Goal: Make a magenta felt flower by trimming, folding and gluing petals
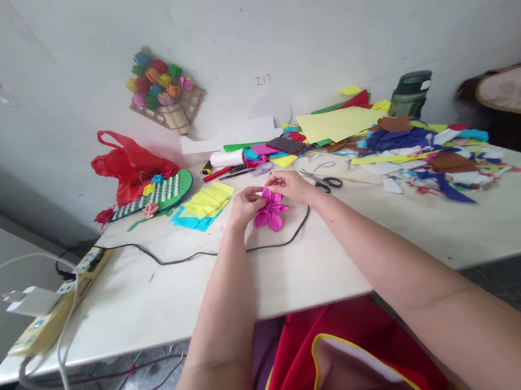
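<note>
A bright pink paper flower (271,210) with several pointed petals is held just over the white table. My left hand (247,205) pinches its left side between thumb and fingers. On the upper edge, the fingertips of my right hand (289,186) are closed on a petal. Left of my hands lie yellow paper sheets (208,200) stacked over blue paper sheets (191,219). Black-handled scissors (329,184) rest to the right, partly behind my right wrist. A black cable (192,256) crosses the table beneath my wrists.
A heap of coloured paper scraps (407,140) covers the back right, near a green bottle (410,93). At the left are a red plastic bag (126,164), a green guitar-shaped craft (164,193) and a power strip (64,304). A paper-flower bouquet (163,89) hangs on the wall.
</note>
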Demonstrator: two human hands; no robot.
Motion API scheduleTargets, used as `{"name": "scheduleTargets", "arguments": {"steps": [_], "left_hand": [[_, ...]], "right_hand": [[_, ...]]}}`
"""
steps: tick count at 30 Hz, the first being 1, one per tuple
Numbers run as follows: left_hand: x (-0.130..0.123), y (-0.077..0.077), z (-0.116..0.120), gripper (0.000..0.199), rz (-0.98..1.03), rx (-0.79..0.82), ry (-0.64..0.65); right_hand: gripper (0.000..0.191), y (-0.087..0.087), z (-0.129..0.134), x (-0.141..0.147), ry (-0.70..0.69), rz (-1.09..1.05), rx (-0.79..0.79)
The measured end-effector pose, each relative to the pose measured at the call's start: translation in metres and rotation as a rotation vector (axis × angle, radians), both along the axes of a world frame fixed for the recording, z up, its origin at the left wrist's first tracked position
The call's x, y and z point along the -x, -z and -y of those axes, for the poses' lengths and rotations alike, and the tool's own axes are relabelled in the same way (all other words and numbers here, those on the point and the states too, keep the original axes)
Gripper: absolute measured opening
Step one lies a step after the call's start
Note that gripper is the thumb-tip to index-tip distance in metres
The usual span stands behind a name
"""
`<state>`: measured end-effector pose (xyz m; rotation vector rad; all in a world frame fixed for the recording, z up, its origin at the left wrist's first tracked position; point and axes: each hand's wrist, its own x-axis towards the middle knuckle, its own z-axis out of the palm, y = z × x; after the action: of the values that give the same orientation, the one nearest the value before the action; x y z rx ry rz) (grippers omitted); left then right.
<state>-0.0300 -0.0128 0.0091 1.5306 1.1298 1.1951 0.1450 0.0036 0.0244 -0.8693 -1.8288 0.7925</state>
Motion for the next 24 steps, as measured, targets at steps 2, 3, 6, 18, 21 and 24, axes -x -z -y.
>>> {"name": "scheduleTargets", "arguments": {"steps": [2,3,6,18,21,24], "left_hand": [[0.0001,0.0011,-0.0012,0.041,0.02,0.005,-0.019],[0.0,0.0012,-0.0014,0.041,0.029,0.003,-0.032],[-0.0008,0.0002,-0.0011,0.042,0.051,-0.014,-0.075],[-0.0024,-0.0016,-0.0002,0.046,-0.057,-0.126,-0.19],[-0.0036,-0.0026,0.0009,0.049,-0.113,-0.145,-0.199],[-0.005,-0.0028,0.0015,0.048,-0.156,-0.166,-0.212]], "right_hand": [[0.01,-0.0013,-0.0001,-0.0018,0.04,-0.007,0.011],[0.011,-0.0016,-0.0003,-0.0027,0.058,0.001,0.017],[0.017,-0.002,-0.0005,-0.0047,0.094,0.052,0.007],[0.011,0.0013,-0.0023,-0.0013,0.159,0.152,-0.085],[0.004,0.0044,-0.0045,0.0006,0.162,0.126,-0.147],[0.002,0.0062,-0.0065,0.0015,0.171,0.115,-0.201]]}}
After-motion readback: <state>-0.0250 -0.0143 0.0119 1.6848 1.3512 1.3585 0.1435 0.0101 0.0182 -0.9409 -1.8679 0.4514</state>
